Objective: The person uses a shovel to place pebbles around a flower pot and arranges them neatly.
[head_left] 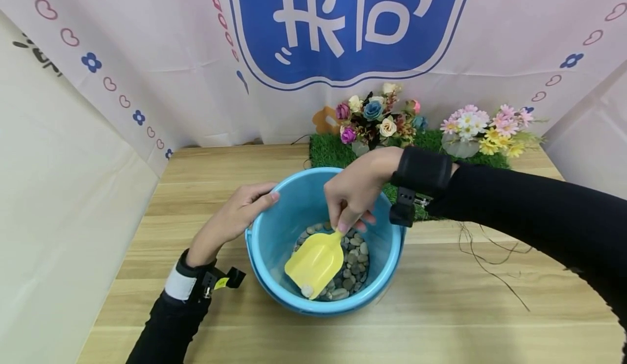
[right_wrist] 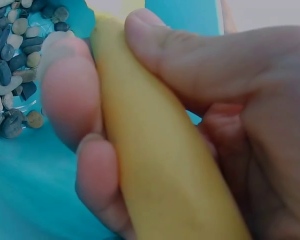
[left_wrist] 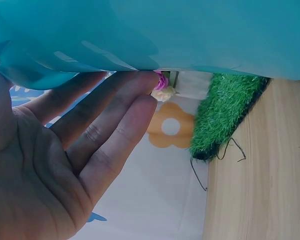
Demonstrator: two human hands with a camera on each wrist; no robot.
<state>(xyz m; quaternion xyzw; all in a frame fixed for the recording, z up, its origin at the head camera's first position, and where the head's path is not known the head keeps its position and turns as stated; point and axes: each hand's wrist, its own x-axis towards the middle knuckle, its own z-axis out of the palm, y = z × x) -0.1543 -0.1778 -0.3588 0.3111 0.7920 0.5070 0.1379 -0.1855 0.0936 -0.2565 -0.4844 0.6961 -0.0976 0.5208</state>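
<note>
A light blue bucket (head_left: 266, 269) stands on the wooden table with grey and tan pebbles (head_left: 354, 260) across its bottom. My left hand (head_left: 235, 214) holds its left rim, thumb over the edge and the fingers (left_wrist: 107, 150) along the outer wall. Inside the bucket, my right hand (head_left: 355, 190) grips the handle (right_wrist: 145, 130) of a yellow scoop (head_left: 315, 260) between thumb and fingers. The scoop's blade slants down toward the near left, over the pebbles. One pale pebble (head_left: 307, 290) shows at its front lip.
Behind the bucket lies a green turf mat (head_left: 329, 149), bearing a mixed rose bouquet (head_left: 379, 116) and a pink and yellow bouquet (head_left: 490, 127). Loose dark strands (head_left: 482, 258) lie on the table (head_left: 455, 304) at the right. A printed white cloth (head_left: 186, 92) hangs behind.
</note>
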